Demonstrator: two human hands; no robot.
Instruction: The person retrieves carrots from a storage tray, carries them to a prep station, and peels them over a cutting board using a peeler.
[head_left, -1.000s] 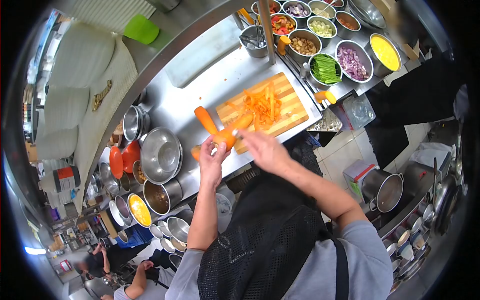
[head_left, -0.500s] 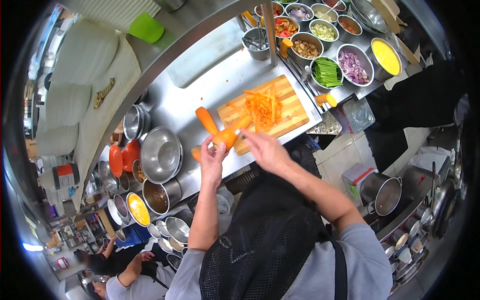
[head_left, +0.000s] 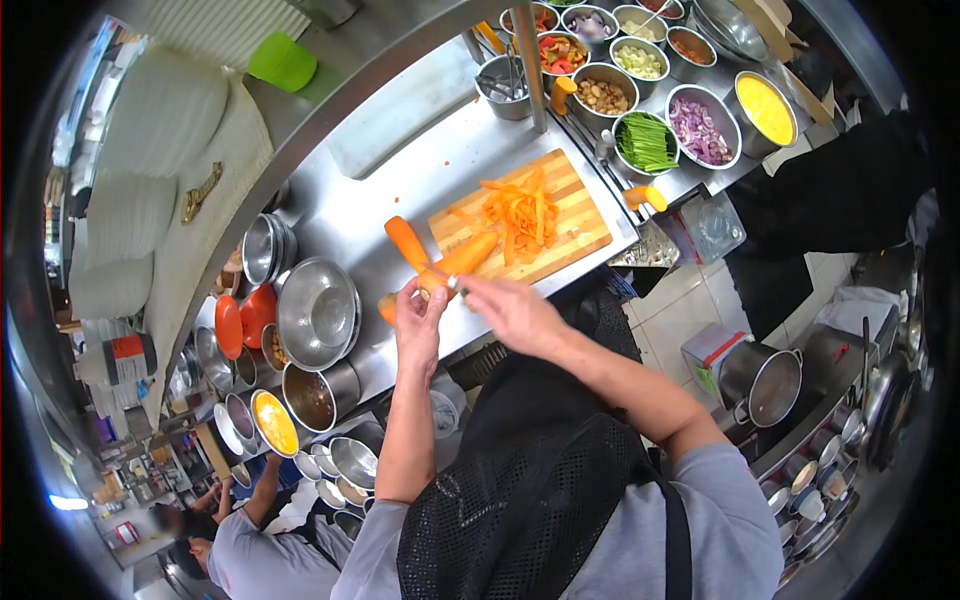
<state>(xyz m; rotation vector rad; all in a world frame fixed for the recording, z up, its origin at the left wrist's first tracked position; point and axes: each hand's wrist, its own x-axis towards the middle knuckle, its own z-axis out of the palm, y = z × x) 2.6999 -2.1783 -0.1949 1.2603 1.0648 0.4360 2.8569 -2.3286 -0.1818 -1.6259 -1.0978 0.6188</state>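
My left hand (head_left: pixel 418 322) is closed around the thick end of a peeled carrot (head_left: pixel 472 254), whose narrow end points up and right over the cutting board. My right hand (head_left: pixel 512 314) is closed on a small tool, apparently a peeler (head_left: pixel 455 284), at the carrot's thick end; fingers and blur hide most of it. Just beyond my left hand, another carrot (head_left: pixel 403 238) lies on the steel counter. Part of an orange piece (head_left: pixel 387 308) shows beside my left wrist. Orange carrot strips (head_left: pixel 520 218) are heaped on the striped wooden cutting board (head_left: pixel 585 225).
Steel bowls (head_left: pixel 318 312) stack up on the left, near a pot (head_left: pixel 320 392) and a yellow-filled container (head_left: pixel 275 422). Tubs of chopped greens (head_left: pixel 646 142) and onion (head_left: pixel 702 130) stand at upper right. A shelf post (head_left: pixel 532 70) rises behind the board. Another person (head_left: pixel 265 555) works at lower left.
My right hand has moved left and slightly down along the carrot to its thick end. At lower left, the other person has stretched an arm towards the bowls.
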